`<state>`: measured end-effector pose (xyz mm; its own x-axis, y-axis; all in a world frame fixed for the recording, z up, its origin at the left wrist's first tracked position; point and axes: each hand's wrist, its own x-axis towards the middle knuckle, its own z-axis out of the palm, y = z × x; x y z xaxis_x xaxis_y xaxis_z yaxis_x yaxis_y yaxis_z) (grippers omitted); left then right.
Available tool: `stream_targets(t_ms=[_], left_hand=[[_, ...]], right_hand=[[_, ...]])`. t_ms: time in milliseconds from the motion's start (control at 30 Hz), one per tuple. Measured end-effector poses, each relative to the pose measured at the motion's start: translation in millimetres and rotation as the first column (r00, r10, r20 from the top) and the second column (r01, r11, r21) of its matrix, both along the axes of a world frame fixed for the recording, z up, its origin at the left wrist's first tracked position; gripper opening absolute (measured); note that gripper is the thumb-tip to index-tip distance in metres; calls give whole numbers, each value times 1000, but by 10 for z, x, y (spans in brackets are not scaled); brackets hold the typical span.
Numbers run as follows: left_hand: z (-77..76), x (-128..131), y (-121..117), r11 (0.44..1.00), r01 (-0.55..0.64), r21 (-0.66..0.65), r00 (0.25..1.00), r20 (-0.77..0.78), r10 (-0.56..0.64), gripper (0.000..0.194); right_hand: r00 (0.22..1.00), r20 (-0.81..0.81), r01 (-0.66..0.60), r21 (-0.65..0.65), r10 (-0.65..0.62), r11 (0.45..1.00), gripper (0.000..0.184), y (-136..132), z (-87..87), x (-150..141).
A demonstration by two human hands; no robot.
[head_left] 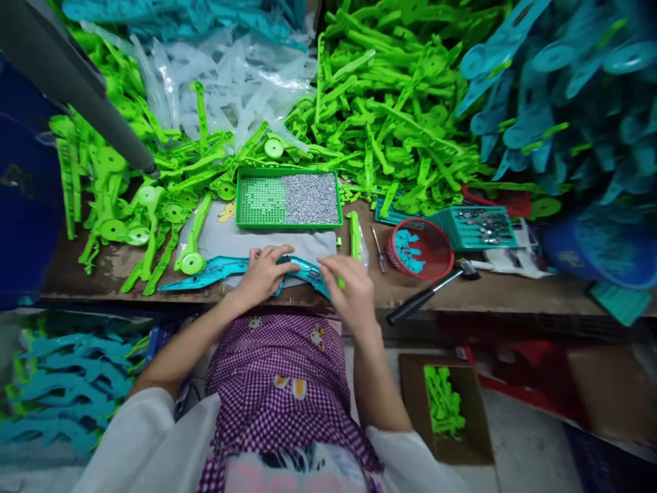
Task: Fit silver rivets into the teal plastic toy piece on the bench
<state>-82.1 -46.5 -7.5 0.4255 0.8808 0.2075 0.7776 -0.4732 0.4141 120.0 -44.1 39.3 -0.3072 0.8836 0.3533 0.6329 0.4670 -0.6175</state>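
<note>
Hands: left (267,272) grasping the blue plastic part (220,268) — right (349,284) curled at its end, grip unclear.

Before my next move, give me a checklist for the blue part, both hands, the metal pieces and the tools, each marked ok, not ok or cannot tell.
1. Left hand on the blue plastic part: ok.
2. Right hand holding a small piece: cannot tell; the fingertips are too unclear.
3. Blue part clear of loose parts: not ok; the round end of a green arm-shaped part overlaps it.
4. Small metal pieces contained: ok, in the right half of the green perforated tray.
5. Hammer fully on the table: not ok; its handle end juts past the front edge.
6. Screwdriver free of the hands: ok, left of the red basket.
</note>
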Motion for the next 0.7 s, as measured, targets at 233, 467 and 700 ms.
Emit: stream_targets(t_ms=[233,467,700], left_hand=[[8,-59,-47,991,132,24,986,-104,-129,37],[112,-96,-36,994,109,-27,990,-85,-111,28],[56,131,-22,995,-83,61,996,46,80,16]], right_hand=[[931,357,25,157,-80,987,28,-309,-395,392],[864,504,-115,223,-13,968,31,-256,-365,400],[868,495,-124,268,-26,955,29,-247,-400,368]])
